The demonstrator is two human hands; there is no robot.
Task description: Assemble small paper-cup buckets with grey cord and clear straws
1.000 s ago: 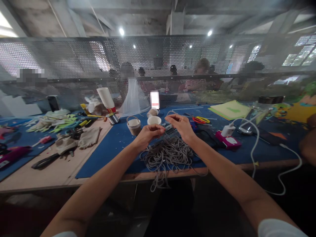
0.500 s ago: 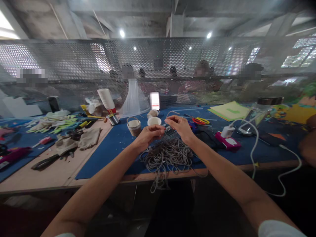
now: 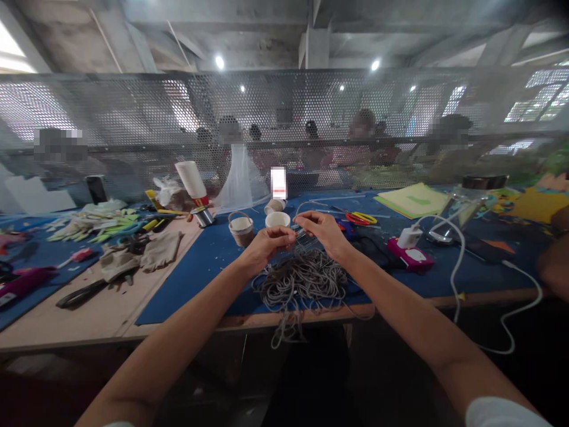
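Note:
Over the front of the blue mat, both hands are close together with their fingertips pinched. My left hand (image 3: 271,243) is closed, thumb against fingers; whatever is between them is too small to make out. My right hand (image 3: 323,230) pinches what looks like a thin grey cord (image 3: 311,203), which arcs up behind the fingers. Below them lies a tangled heap of grey cord (image 3: 304,279), with strands hanging over the table edge. Just beyond the hands stands a white paper cup (image 3: 278,220). To its left is a small cord-wrapped basket with a handle (image 3: 241,230).
Scissors with red and yellow handles (image 3: 361,219), a magenta power block (image 3: 409,255) and a glass jar (image 3: 462,207) are on the right. Stacked paper cups (image 3: 192,181), gloves (image 3: 160,250) and a glue gun (image 3: 26,281) lie left. A perforated screen (image 3: 284,107) stands behind.
My right hand has shifted slightly, its fingertips a little up and left. The pale strand seen between the fingertips before no longer shows clearly. My left hand is almost still.

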